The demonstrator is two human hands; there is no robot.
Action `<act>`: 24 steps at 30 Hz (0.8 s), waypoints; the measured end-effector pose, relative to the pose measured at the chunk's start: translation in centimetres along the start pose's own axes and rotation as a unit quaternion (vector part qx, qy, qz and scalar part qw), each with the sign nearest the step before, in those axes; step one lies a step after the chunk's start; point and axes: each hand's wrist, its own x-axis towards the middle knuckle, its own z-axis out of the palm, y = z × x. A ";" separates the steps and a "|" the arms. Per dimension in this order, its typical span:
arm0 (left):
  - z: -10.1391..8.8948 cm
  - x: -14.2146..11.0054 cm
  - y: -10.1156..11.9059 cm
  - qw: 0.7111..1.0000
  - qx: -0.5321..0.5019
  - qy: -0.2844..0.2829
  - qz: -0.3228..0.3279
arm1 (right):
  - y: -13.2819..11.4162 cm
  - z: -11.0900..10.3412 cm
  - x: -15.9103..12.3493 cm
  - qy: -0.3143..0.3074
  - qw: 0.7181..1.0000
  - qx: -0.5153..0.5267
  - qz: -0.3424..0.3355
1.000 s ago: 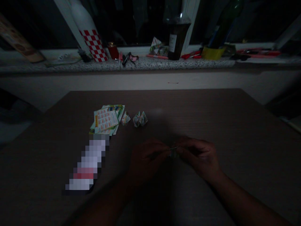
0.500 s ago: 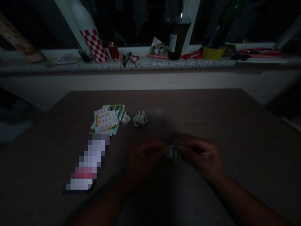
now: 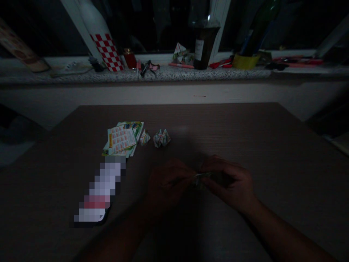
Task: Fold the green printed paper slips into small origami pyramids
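Observation:
Between my two hands, a small green and white piece of paper (image 3: 201,177) is pinched, seen nearly edge-on and dim in shadow. My left hand (image 3: 170,180) is closed on its left end with thumb and fingers. On the right end, my right hand (image 3: 230,182) has its thumb below and fingers above. Beyond the left hand stand folded paper pieces: a pair side by side (image 3: 161,138) and a single one (image 3: 145,137). To their left lies a stack of printed paper sheets (image 3: 122,139).
A phone (image 3: 102,191) with a blurred-out screen lies left of my arms on the wooden table (image 3: 234,127). Along the granite windowsill (image 3: 174,74) stand a red-checkered white bottle (image 3: 106,47), a dark bottle-like container (image 3: 203,47), a yellow tape roll (image 3: 245,61) and small clutter.
The paper between my hands has tipped, its green face now mostly turned from view. My right fingers have shifted slightly left, closer to my left fingertips.

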 end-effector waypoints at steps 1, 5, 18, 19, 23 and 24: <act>0.0 0.0 0.0 1.000 0.007 -0.007 0.014 | -0.1 0.1 0.1 -0.003 1.000 -0.006 -0.010; 0.1 0.1 0.1 0.999 0.016 -0.028 0.044 | -0.2 0.3 0.3 -0.007 0.999 -0.016 -0.040; -1.1 0.5 0.2 0.998 0.018 0.052 -0.031 | 1.0 -2.2 0.0 0.067 0.996 -0.019 0.047; -1.1 0.5 0.1 0.998 0.014 0.048 -0.032 | 0.9 -2.2 0.0 0.062 0.997 -0.017 0.040; -0.6 0.3 -0.1 1.000 -0.009 0.010 -0.020 | 0.4 -1.4 0.1 0.013 0.999 -0.037 0.005; -0.5 0.3 -0.1 1.000 -0.012 0.003 -0.017 | 0.3 -1.2 0.2 0.003 0.999 -0.045 -0.008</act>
